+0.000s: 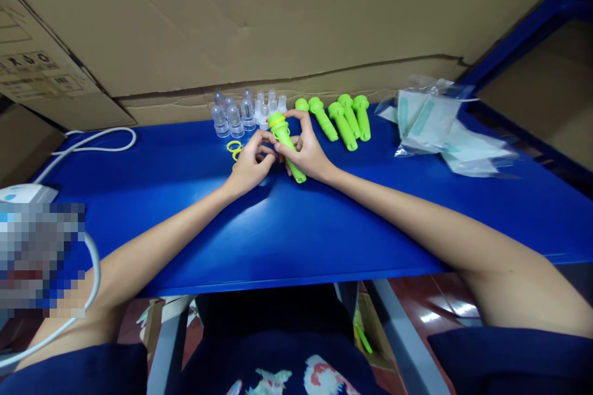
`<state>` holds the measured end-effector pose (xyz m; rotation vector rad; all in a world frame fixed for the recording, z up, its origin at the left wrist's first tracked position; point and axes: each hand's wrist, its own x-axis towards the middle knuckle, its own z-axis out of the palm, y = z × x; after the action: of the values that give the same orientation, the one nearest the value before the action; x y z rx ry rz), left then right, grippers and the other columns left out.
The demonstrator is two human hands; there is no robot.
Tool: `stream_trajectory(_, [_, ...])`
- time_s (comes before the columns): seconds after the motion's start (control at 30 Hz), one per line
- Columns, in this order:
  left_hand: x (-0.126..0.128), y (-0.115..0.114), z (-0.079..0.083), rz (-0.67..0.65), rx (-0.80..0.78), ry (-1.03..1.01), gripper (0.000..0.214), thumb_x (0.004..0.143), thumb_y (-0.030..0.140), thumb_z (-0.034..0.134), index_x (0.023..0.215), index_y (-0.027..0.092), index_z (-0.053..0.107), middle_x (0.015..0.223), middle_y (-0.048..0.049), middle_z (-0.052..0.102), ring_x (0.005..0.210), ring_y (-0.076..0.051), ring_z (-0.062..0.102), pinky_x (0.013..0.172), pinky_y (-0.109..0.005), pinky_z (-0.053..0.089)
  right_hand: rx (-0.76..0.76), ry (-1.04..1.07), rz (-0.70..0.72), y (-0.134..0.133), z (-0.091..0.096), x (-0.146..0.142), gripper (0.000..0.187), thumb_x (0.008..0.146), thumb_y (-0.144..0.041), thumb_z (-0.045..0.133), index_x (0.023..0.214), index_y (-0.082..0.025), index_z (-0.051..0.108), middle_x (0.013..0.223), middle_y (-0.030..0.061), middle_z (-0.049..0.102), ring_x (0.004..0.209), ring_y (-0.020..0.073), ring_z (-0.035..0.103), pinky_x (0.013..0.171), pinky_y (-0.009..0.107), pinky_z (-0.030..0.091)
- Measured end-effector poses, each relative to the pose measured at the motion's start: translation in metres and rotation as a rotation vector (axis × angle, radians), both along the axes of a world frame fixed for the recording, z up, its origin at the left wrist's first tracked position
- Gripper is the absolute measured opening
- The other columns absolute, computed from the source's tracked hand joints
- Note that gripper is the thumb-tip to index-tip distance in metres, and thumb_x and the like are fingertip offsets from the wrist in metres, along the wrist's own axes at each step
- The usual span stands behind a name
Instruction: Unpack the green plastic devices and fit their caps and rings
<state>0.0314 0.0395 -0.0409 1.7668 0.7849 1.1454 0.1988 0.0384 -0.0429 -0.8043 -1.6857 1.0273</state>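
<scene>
My right hand (310, 151) is closed around a bright green torch-shaped plastic tube (296, 170), its wide head pointing away and its narrow end toward me. A yellow ring (277, 122) sits around the tube's head. Curled beside it is my left hand (252, 163), thumb and fingers apart, with the index fingertip at the tube's side; whether it touches is hard to make out. Several loose yellow rings (234, 147) lie just left of that hand, partly covered by it. Behind my hands stand several clear domed plastic pieces (235, 120) and smaller whitish ones (272, 102).
Several more green tubes (345, 126) lie right of my hands. Plastic bags with pale contents (430, 123) rest at the right on the blue table (296, 234). A white cable (99, 139) and white device (28, 194) are at left. Cardboard (278, 18) walls the back.
</scene>
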Motion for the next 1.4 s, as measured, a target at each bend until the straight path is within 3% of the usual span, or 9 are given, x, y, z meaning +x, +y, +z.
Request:
stream_trajectory(0.3, [0.002,-0.001,-0.004,0.030,0.041,-0.078,0.049,0.083,0.003,0.059,0.120,0.026,0.035,0.104,0.0027,0.061,0.072,-0.003,0.063,0.066,-0.020,0.046,0.033,-0.009,-0.031,0.000,0.000,-0.003,0.063,0.090,-0.045,0.068,0.130,-0.027,0.023,0.065,-0.0110,0.051,0.043,0.0094,0.053,0.036,0.020,0.047])
stream_trajectory(0.67, [0.002,0.000,-0.004,-0.007,0.007,-0.070,0.044,0.081,0.001,0.056,0.112,0.024,0.035,0.097,0.0044,0.062,0.071,-0.004,0.062,0.066,-0.020,0.043,0.037,-0.048,-0.051,-0.002,0.005,0.000,0.057,0.086,-0.039,0.072,0.116,-0.028,0.026,0.069,-0.0108,0.048,0.045,0.0088,0.052,0.038,0.021,0.046])
stream_trajectory(1.03, [0.001,-0.002,-0.002,-0.003,-0.005,-0.010,0.038,0.079,0.004,0.058,0.105,0.023,0.039,0.083,0.0050,0.063,0.074,-0.009,0.065,0.068,-0.025,0.045,-0.030,-0.077,0.040,0.011,0.000,0.009,0.061,0.080,-0.038,0.077,0.112,-0.029,0.025,0.070,-0.0109,0.044,0.047,0.0095,0.052,0.041,0.023,0.049])
stream_trajectory(1.23, [0.001,-0.002,-0.001,-0.003,0.015,0.016,0.036,0.080,0.003,0.056,0.106,0.023,0.040,0.084,0.0033,0.064,0.075,-0.010,0.066,0.067,-0.025,0.047,-0.005,-0.078,0.014,0.016,-0.004,0.009,0.062,0.078,-0.037,0.078,0.108,-0.029,0.025,0.071,-0.0116,0.040,0.045,0.0064,0.047,0.038,0.019,0.043])
stream_trajectory(1.4, [0.002,-0.002,-0.001,0.006,0.013,0.018,0.040,0.079,0.002,0.057,0.110,0.022,0.041,0.095,0.0017,0.063,0.071,-0.007,0.063,0.064,-0.022,0.045,0.005,-0.050,-0.046,0.016,-0.007,0.009,0.060,0.080,-0.035,0.077,0.109,-0.029,0.025,0.076,-0.0090,0.045,0.050,0.0085,0.054,0.043,0.022,0.050])
